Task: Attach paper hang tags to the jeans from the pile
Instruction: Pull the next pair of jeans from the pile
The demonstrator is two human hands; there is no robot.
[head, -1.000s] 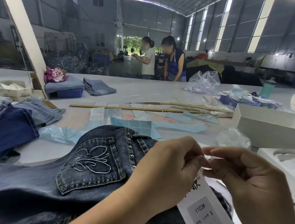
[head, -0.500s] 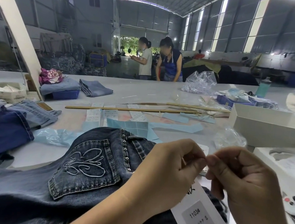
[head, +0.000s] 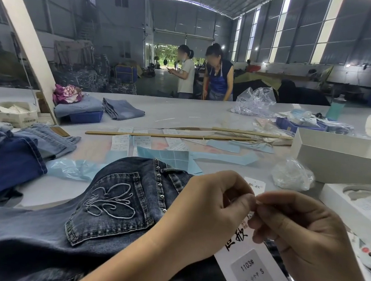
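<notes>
At the left edge of the frame folded jeans (head: 5, 154) are piled on the desk (head: 182, 114), dark jeans (head: 108, 203) with an embroidered pocket lie lower centre, and at lower right the left hand (head: 206, 212) and right hand (head: 303, 230) meet fingertip to fingertip, pinching the top of a white hang tag (head: 254, 277).
</notes>
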